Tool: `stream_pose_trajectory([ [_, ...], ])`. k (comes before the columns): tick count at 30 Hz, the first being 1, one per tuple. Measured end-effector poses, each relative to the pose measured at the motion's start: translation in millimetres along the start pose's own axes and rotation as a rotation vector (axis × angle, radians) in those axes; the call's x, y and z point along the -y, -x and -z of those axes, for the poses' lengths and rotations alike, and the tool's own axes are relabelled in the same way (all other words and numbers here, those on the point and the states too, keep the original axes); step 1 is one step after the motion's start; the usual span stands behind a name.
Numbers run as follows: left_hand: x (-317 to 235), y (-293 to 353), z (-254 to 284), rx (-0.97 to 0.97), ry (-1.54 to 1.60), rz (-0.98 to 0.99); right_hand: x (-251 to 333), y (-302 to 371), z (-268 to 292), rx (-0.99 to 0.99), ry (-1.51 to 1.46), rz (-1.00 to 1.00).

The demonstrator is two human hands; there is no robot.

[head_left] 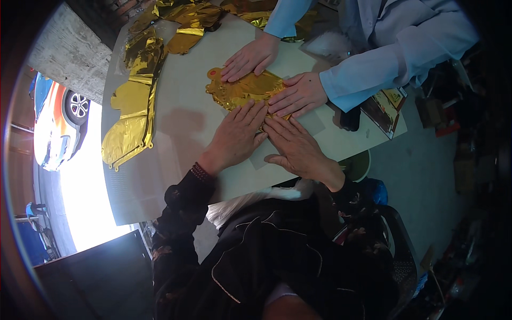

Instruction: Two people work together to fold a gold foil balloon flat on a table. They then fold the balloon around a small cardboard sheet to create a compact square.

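Observation:
A gold foil balloon [240, 88], flat and crinkled, lies on the pale table [181, 80]. My left hand [237, 133] rests palm down on its near edge, fingers stretched out. Beside it, my right hand [296, 146] is also spread flat, its fingertips at the balloon's near right edge. Two hands of a co-worker in light blue sleeves press on the same foil from the far side: one hand [253, 57] at its top, the other hand [300, 94] at its right, close to my right fingers. Part of the balloon is hidden beneath these hands.
More flat gold foil balloons [130, 120] lie along the table's left side, with another gold foil pile [192, 24] at the far edge. A printed package [385, 109] and a dark object [346, 118] sit near the right edge. A black chair [400, 250] stands at my right.

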State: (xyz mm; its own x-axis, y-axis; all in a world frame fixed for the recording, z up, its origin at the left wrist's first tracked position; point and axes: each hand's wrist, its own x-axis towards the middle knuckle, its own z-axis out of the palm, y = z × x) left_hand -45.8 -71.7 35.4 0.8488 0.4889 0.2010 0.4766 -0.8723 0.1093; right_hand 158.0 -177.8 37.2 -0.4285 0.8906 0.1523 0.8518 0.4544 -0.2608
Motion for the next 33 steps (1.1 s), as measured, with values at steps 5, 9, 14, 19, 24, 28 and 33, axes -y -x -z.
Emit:
stream_pose_trajectory([
  [5,-1,0,1,0.011,0.006,0.021,-2,10,11,-0.027,-0.067,0.022],
  [9,0,2,0,0.027,0.014,0.036,-4,28,24,-0.153,-0.270,-0.084],
  [14,-2,-1,3,0.018,0.031,0.038,-13,41,27,-0.229,-0.255,-0.148],
  [19,-3,1,1,0.022,0.022,0.045,-10,41,18,-0.222,-0.160,-0.127],
  [24,-3,1,0,0.011,0.026,0.041,-11,42,15,-0.195,-0.127,-0.121],
  [28,-4,1,3,0.014,0.014,0.055,-11,41,17,-0.179,-0.126,-0.119],
  [33,-3,1,1,0.000,0.016,0.045,-11,41,16,-0.174,-0.117,-0.122],
])
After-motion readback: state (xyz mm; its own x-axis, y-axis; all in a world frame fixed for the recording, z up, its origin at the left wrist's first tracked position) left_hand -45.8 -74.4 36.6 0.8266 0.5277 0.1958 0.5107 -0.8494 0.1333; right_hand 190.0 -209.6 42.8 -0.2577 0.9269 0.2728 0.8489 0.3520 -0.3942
